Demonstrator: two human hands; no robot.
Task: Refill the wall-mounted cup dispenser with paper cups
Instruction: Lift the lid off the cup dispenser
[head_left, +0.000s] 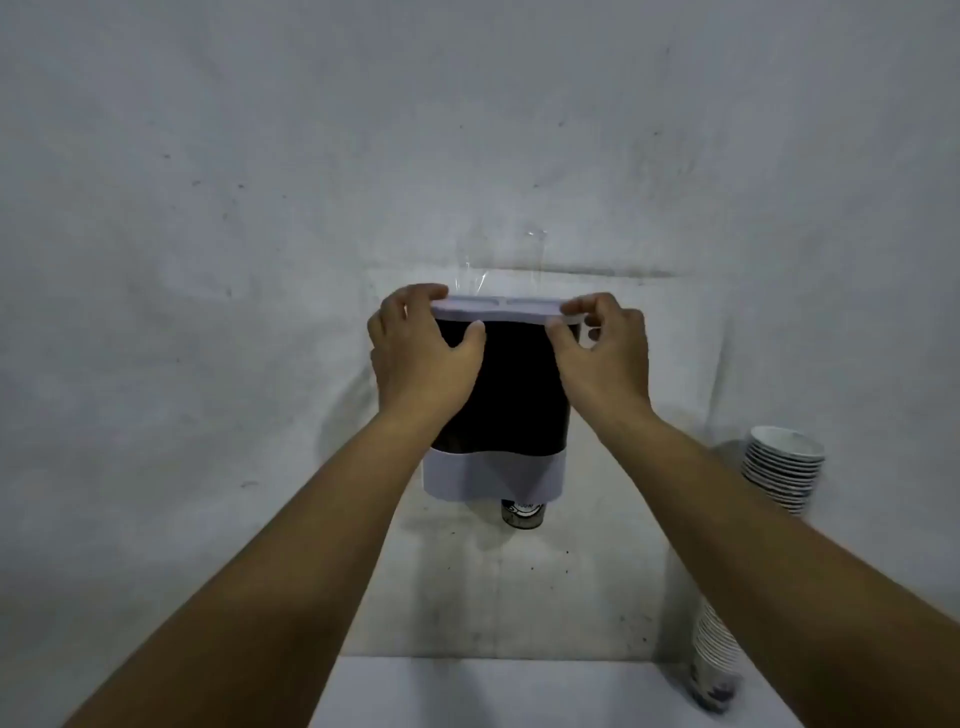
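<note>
The cup dispenser hangs on the wall at centre, with a dark body, a white lower band and a flat white lid on top. My left hand pinches the lid's left end, fingers above and thumb below. My right hand pinches the lid's right end the same way. The bottom of one cup pokes out below the dispenser. A tall stack of paper cups stands to the right, partly hidden behind my right forearm.
A stained white wall fills the background. A white table sits below the dispenser, and the cup stack's base rests at its right side. Clear tape glints on the wall above the lid.
</note>
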